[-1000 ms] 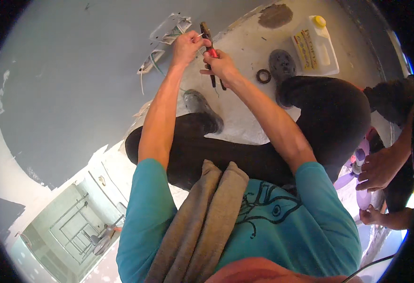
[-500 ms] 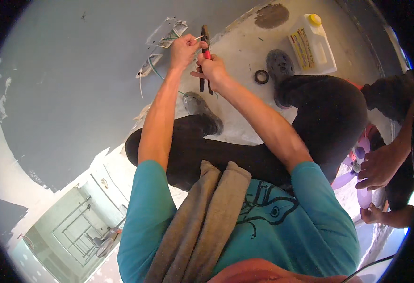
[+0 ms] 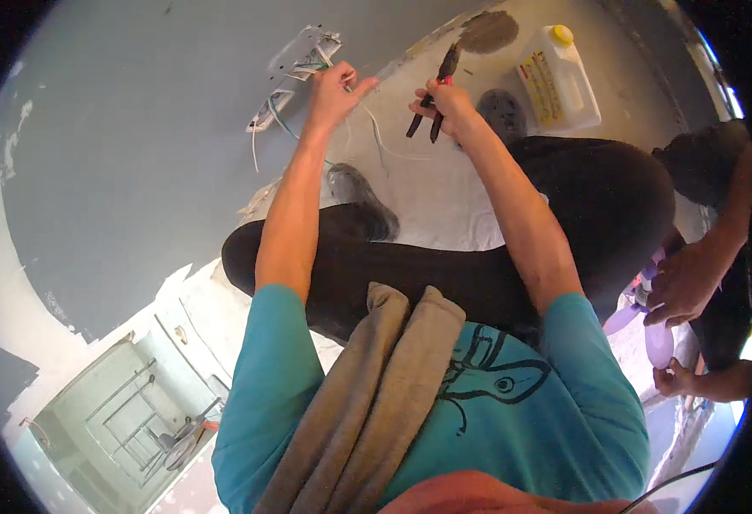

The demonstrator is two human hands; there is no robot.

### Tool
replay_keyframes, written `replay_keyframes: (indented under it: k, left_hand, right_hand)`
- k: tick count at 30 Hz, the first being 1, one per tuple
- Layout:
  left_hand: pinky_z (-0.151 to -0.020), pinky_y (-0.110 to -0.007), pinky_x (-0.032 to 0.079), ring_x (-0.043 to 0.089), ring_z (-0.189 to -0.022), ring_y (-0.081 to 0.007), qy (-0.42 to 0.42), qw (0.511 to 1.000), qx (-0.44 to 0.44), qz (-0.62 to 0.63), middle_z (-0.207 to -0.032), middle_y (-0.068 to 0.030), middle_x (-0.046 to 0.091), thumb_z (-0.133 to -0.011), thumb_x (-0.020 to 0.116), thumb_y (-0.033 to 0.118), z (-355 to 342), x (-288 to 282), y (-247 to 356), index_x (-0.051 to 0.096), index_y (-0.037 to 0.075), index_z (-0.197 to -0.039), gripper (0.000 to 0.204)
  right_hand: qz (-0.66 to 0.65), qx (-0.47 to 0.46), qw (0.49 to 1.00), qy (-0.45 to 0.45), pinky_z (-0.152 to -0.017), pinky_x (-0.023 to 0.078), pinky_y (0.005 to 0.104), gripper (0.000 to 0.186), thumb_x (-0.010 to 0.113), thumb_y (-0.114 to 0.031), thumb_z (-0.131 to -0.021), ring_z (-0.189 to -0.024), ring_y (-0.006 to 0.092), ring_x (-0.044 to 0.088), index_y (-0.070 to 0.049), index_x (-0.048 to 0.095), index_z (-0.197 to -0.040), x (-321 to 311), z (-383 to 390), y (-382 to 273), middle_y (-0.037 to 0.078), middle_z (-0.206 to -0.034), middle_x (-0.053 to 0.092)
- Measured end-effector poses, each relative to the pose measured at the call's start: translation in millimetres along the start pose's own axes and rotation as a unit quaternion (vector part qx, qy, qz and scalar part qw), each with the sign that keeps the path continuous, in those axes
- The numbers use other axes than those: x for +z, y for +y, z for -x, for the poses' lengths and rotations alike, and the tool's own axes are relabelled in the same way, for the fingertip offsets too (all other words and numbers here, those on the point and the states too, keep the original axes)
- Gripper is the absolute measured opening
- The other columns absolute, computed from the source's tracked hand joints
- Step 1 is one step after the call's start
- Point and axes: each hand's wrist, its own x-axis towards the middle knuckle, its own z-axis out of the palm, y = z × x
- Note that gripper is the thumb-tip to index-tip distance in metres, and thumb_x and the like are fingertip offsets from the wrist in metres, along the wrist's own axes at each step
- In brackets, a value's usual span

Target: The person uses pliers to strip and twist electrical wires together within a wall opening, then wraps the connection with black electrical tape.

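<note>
My left hand (image 3: 335, 94) holds a white wire (image 3: 348, 84) beside two wall openings, the upper box (image 3: 316, 60) and the lower box (image 3: 270, 110), with green and white wires hanging from them on the grey wall (image 3: 136, 154). To the right of it, my right hand (image 3: 446, 107) grips dark pliers with red on the handles (image 3: 449, 60), held apart from the wire, head pointing up. Loose wire (image 3: 393, 154) trails below my left hand over the pale floor.
A white jug with a yellow cap (image 3: 560, 86) stands at upper right, near my boot (image 3: 500, 111). My other boot (image 3: 359, 193) is lower left. At right, another person's hands (image 3: 680, 287) hold a purple bladed fan (image 3: 659, 343). Metal scaffolding (image 3: 144, 411) shows at lower left.
The pliers have moved right, away from the wire in my left hand, and are now tilted. My right arm has shifted right. More wire shows dangling between my hands.
</note>
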Motion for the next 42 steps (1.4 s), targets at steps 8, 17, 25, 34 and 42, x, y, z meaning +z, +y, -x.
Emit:
replay_keyframes:
  k: [8,17,25,34,42]
  left_hand:
    - [-0.077,-0.032,0.045,0.056,-0.09,-0.0209,0.163,0.973,0.134,-0.097,-0.09,-0.0068,0.06,-0.075,0.077,0.018,32.2,-18.6,12.7,0.064,0.006,-0.089,0.022]
    - [-0.076,-0.035,0.05,0.064,-0.083,-0.0223,0.084,0.963,-0.22,0.131,-0.091,-0.0122,0.069,-0.08,0.076,0.032,57.8,-23.4,-6.1,0.07,0.007,-0.096,0.03]
    - [-0.06,-0.03,0.051,0.062,-0.065,-0.0158,0.232,0.9,-0.273,0.247,-0.085,-0.008,0.066,-0.073,0.084,0.014,61.0,11.2,-48.5,0.061,-0.001,-0.101,0.039]
    - [-0.06,-0.028,0.05,0.066,-0.073,-0.0164,0.158,0.753,-0.329,0.548,-0.086,-0.0101,0.068,-0.086,0.067,0.001,73.3,5.8,-61.4,0.06,-0.003,-0.106,0.021]
    - [-0.06,-0.026,0.046,0.065,-0.072,-0.0155,0.155,0.783,-0.312,0.515,-0.083,-0.0084,0.069,-0.089,0.066,0.007,67.6,10.4,-53.7,0.066,0.001,-0.102,0.014]
  right_hand:
    - [0.38,0.092,0.907,-0.156,-0.054,0.046,0.0336,0.023,0.055,-0.023,-0.097,-0.061,0.0187,0.058,-0.002,0.057,-0.087,-14.8,43.9,-25.6,0.006,-0.07,0.058]
    - [0.597,0.034,0.781,-0.181,-0.057,0.043,0.0332,0.03,0.065,-0.033,-0.088,-0.062,0.0153,0.055,-0.005,0.061,-0.079,13.2,115.2,-34.7,0.004,-0.07,0.059]
    - [0.51,0.06,0.825,-0.237,-0.061,0.047,0.0309,0.026,0.062,-0.031,-0.092,-0.064,0.0137,0.058,-0.006,0.063,-0.089,11.9,110.7,14.9,0.002,-0.076,0.061]
    - [0.488,0.121,0.811,-0.3,-0.076,0.045,0.0307,0.03,0.056,-0.031,-0.099,-0.082,0.0115,0.063,-0.01,0.06,-0.12,10.3,117.6,-9.9,0.0,-0.097,0.068]
    - [0.482,0.138,0.794,-0.343,-0.082,0.045,0.0295,0.036,0.054,-0.031,-0.099,-0.092,0.012,0.062,-0.011,0.055,-0.129,8.3,116.5,-8.3,0.002,-0.111,0.068]
